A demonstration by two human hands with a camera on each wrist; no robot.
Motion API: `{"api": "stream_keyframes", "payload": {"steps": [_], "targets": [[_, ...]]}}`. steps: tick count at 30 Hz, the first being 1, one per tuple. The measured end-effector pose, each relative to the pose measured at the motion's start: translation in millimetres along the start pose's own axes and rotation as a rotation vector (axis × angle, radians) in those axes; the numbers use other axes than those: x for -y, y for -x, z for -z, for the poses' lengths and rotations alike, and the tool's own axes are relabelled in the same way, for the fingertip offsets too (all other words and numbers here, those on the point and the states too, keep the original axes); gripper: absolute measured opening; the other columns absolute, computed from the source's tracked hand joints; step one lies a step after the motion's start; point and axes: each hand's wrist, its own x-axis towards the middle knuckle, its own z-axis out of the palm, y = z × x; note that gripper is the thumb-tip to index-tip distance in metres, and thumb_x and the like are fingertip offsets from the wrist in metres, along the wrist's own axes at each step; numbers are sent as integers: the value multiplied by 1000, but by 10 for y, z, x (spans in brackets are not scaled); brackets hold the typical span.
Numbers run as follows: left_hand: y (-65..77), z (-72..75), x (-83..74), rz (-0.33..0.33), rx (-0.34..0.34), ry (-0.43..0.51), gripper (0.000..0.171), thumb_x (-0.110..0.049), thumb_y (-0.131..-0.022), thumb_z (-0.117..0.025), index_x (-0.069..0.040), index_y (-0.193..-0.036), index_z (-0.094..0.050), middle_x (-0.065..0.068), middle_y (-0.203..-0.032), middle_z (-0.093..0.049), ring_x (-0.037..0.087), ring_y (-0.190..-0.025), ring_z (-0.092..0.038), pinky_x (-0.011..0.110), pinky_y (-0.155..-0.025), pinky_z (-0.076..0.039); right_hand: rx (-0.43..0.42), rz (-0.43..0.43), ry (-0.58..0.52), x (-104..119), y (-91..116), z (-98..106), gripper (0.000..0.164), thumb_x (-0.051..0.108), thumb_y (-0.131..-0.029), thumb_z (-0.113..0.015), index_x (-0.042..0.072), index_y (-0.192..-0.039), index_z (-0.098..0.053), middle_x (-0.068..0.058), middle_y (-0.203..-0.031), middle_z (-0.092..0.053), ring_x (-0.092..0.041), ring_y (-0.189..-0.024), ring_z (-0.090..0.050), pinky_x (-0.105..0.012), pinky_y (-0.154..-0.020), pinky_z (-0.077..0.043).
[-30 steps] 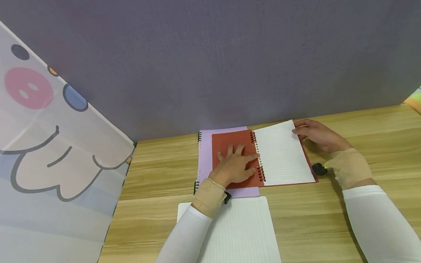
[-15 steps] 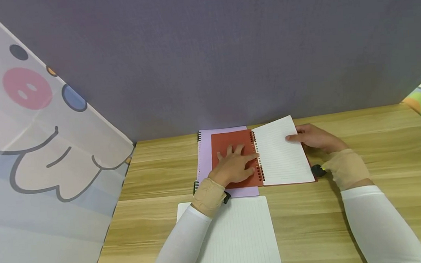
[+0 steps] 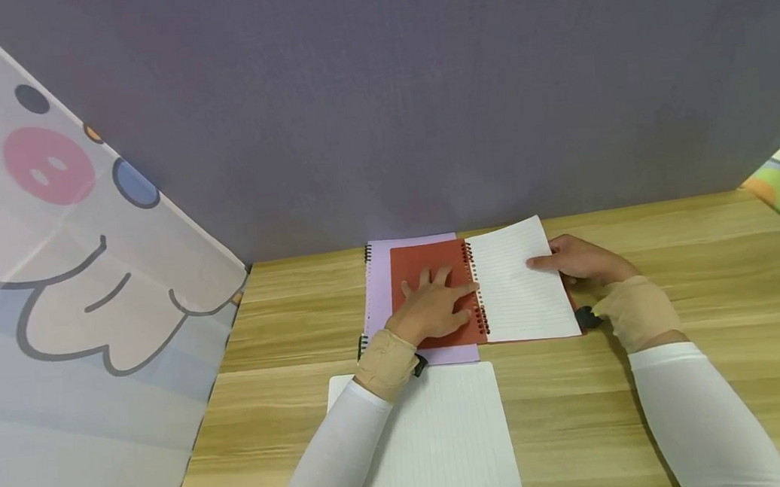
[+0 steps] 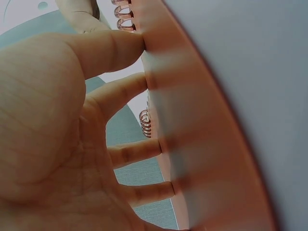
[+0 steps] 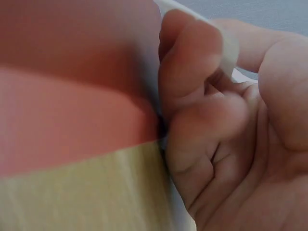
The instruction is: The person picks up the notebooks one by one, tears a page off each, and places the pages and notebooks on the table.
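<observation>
A red spiral notebook (image 3: 426, 256) lies open, its red cover on the left and white lined pages (image 3: 516, 295) on the right. My left hand (image 3: 432, 310) presses on the red cover with fingers spread; in the left wrist view its fingertips (image 4: 155, 146) touch the cover beside the coil. At the right edge of the pages, my right hand (image 3: 581, 259) pinches a page, thumb on top and curled fingers beneath. The page's upper right corner is raised. In the right wrist view the white page edge (image 5: 230, 50) runs between thumb and fingers, with red back cover (image 5: 72, 120) beside them.
A lilac spiral notebook (image 3: 381, 289) lies under the red one. Nearer me, a lined white sheet or pad (image 3: 444, 436) lies partly under my left forearm. A grey partition (image 3: 421, 105) stands behind the wooden table (image 3: 738, 272), with a cartoon-printed panel (image 3: 61, 297) at left.
My right hand has shifted slightly nearer and left, its thumb moving from the page edge onto the page. The page's far right corner has risen. My left hand stays in place.
</observation>
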Motion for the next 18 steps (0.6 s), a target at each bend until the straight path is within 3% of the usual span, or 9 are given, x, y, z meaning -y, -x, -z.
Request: {"api": "stream_keyframes", "payload": {"steps": [9, 18], "targets": [[-28, 0, 23, -8, -2, 27, 49, -50, -90, -45, -49, -137, -33, 3, -149, -18, 39, -133, -14, 68, -91, -15, 63, 29, -28, -16, 41, 20, 49, 37, -90, -54, -6, -114, -52, -15, -90, -63, -27, -78, -61, -42, -70, -47], [-63, 40, 107, -30, -18, 32, 52, -51, -89, -47, -46, -139, -33, 3, -148, -20, 37, -133, -15, 67, -92, -16, 75, 34, 28, 26, 71, 37, 48, 42, -92, -50, -2, -108, -57, -12, -87, -63, -24, -80, -59, -37, -75, -44]]}}
